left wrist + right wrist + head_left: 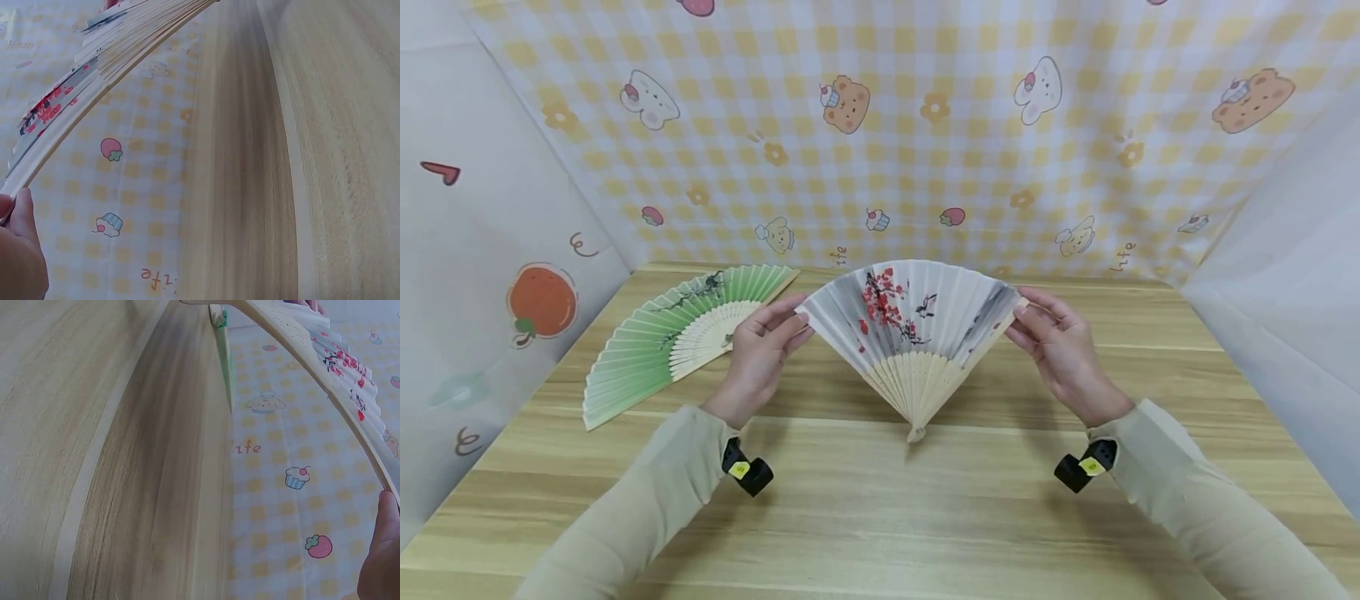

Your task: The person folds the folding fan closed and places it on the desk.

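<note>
A white folding fan (917,325), painted with red blossoms and a bird, is spread in a broad arc in front of me. My left hand (760,358) pinches its left outer rib near the top corner. At the opposite corner my right hand (1067,354) pinches the other outer rib. The pale ribs converge on a pivot pointing down towards the table. Both wrist views show the fan (56,119) from the side, bowed along its outer rib, with the thumb of each hand at its edge.
Behind my left hand, a green folding fan (655,333) lies spread on the wooden table (910,517). A yellow checked cloth (910,167) with cartoon prints hangs along the table's back edge. Pale walls (1277,275) stand at both sides.
</note>
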Demonstrator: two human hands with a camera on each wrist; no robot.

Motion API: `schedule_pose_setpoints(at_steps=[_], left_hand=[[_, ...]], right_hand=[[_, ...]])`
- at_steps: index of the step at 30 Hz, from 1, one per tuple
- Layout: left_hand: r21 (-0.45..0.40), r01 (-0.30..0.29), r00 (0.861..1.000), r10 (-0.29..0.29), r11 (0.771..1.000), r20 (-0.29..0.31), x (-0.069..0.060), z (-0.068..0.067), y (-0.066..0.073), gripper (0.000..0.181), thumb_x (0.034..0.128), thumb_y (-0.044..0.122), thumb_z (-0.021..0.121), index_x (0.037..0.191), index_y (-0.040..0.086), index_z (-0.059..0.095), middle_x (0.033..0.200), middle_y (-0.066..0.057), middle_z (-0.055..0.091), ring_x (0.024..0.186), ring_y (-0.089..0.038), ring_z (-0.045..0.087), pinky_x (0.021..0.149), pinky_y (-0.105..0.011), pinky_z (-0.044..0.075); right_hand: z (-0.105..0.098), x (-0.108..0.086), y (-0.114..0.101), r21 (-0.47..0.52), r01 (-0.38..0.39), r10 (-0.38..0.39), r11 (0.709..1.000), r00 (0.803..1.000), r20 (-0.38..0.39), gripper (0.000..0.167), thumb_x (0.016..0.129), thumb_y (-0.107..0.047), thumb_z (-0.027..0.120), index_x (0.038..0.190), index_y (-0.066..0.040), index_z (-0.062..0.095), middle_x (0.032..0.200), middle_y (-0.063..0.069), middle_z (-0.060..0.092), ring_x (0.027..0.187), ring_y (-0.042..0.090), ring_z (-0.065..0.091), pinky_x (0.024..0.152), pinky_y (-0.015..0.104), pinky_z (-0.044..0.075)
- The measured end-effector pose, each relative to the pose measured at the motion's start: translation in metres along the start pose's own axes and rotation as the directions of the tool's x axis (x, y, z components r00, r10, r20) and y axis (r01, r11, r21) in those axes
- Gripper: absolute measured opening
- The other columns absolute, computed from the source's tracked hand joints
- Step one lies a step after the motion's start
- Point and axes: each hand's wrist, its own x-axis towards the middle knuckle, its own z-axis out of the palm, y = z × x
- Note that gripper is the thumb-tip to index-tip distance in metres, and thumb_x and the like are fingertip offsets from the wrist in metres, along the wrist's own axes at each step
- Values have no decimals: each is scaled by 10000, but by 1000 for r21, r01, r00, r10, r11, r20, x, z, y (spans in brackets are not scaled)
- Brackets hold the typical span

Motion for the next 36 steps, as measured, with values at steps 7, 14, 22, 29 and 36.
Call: schedule_pose_setpoints(at_steps=[7, 14, 22, 29, 36], left_hand=[[-24, -5, 1000, 6, 1000, 8, 0, 3, -3, 240, 838, -82, 524, 935, 107, 634, 905, -17, 633, 845, -132, 611, 795, -261, 491], [-45, -11, 1000, 12, 999, 13, 0, 9, -6, 242, 826, -97, 532, 930, 97, 633, 893, -24, 628, 840, -142, 607, 797, -279, 495], [-49, -3, 999, 5, 999, 46, 0, 13, -8, 228, 829, -92, 532, 951, 77, 624, 896, -24, 622, 842, -136, 604, 796, -270, 495], [-54, 11, 998, -8, 998, 58, 0, 17, -10, 243, 826, -92, 535, 930, 101, 640, 915, -34, 626, 843, -141, 607, 797, -268, 491], [-56, 31, 997, -27, 998, 71, -1, 24, -13, 236, 829, -95, 526, 921, 99, 625, 905, -11, 631, 836, -126, 604, 801, -271, 493]], right_hand=[[4, -1, 3, -34, -34, 34, 999, 999, -5, 225, 862, 21, 524, 1046, -84, 600, 925, 64, 632, 794, 145, 628, 734, 235, 505], [7, -1, 5, -67, -32, 33, 997, 999, 8, 227, 861, 15, 530, 1043, -100, 603, 941, 52, 627, 819, 137, 621, 733, 229, 508], [9, -1, 7, -85, -51, 52, 995, 999, 9, 237, 866, 15, 518, 1040, -118, 611, 934, 44, 610, 812, 131, 615, 722, 221, 513], [9, -2, 8, -81, -56, 57, 995, 998, 16, 235, 857, 7, 538, 1058, -96, 604, 936, 42, 592, 810, 133, 611, 728, 221, 512], [11, -3, 9, -105, -73, 77, 992, 996, 35, 225, 854, 19, 539, 1022, -97, 634, 933, 43, 579, 804, 135, 607, 731, 237, 514]])
